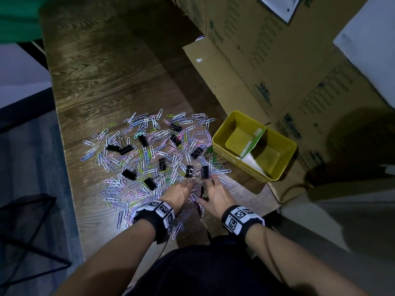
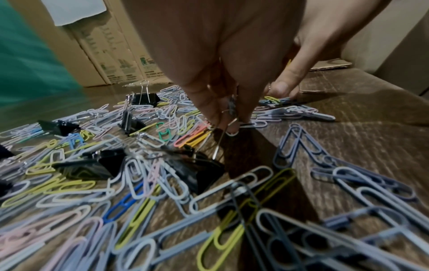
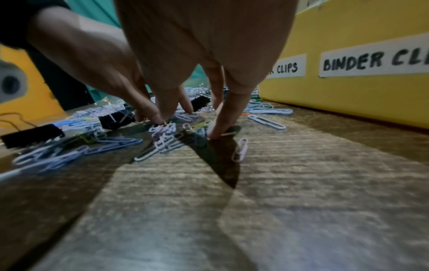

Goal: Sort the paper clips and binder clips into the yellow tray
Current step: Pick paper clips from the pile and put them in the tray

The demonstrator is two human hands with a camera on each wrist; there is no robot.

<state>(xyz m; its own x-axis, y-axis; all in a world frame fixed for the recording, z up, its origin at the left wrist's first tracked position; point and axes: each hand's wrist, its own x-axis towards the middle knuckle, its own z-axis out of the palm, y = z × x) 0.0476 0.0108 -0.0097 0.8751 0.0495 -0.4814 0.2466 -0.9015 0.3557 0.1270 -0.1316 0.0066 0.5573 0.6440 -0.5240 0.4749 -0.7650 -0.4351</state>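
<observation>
A spread of coloured paper clips point(image 1: 147, 154) mixed with black binder clips point(image 1: 205, 171) covers the wooden table. The yellow tray point(image 1: 252, 170) stands to the right of them, split by a divider; its front wall point(image 3: 348, 97) bears the labels "CLIPS" and "BINDER CL". At the pile's near edge, my left hand point(image 1: 188, 184) pinches a small bunch of paper clips point(image 3: 162, 136) in its fingertips point(image 2: 228, 119). Just to its right, my right hand point(image 1: 211, 181) points its straight fingers down. Their tips point(image 3: 214, 131) press on clips on the table.
Tall cardboard boxes point(image 1: 277, 71) rise behind and to the right of the tray. The table's left edge point(image 1: 62, 133) drops to the floor, where a black mesh basket point(image 1: 27, 227) stands. Bare wood point(image 1: 106, 67) lies beyond the pile.
</observation>
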